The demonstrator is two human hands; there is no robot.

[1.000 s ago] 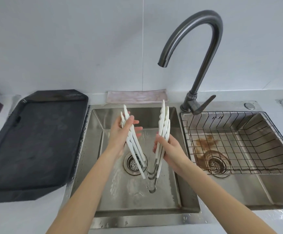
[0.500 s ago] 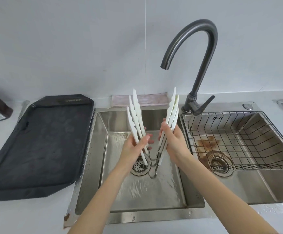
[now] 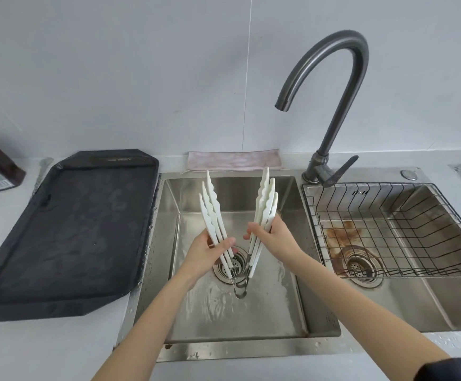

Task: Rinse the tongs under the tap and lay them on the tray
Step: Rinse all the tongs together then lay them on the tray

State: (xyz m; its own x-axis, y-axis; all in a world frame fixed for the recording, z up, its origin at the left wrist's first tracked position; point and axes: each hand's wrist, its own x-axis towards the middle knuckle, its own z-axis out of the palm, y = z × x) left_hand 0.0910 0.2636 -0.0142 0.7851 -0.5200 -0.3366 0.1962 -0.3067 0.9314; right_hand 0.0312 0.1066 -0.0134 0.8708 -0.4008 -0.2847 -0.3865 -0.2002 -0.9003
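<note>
Holding the tongs (image 3: pixel 237 232) over the left sink bowl (image 3: pixel 287 303), the person has one hand on each side; the head view is the only view, and it looks down on everything from above; the left hand (image 3: pixel 210 250) has its fingers closed around the left bunch of white arms, and the right hand (image 3: pixel 272 237) has its fingers closed around the right bunch; the tongs make a V, with the white tips pointing up and away toward the wall, and the metal joint hanging low, over the drain (image 3: pixel 230 266); so the long way of the tongs runs up and down, a bit tilted; the tray (image 3: pixel 67 232) lies to the left, on the counter just beside the sink, so the left hand is the nearer one to it; I think the tongs must tip over flat and go left to rest there; the tap (image 3: pixel 331 100) has its spout above and to the right of the tongs, and no water can be seen coming out; the sink floor looks wet; how many tongs are in the bunch is hard to count, as the arms overlap; the joint blends with the shiny drain; the palms are hidden; a cloth (image 3: pixel 235 160) lies behind the sink, and a wire basket (image 3: pixel 389 229) sits in the right bowl.
</note>
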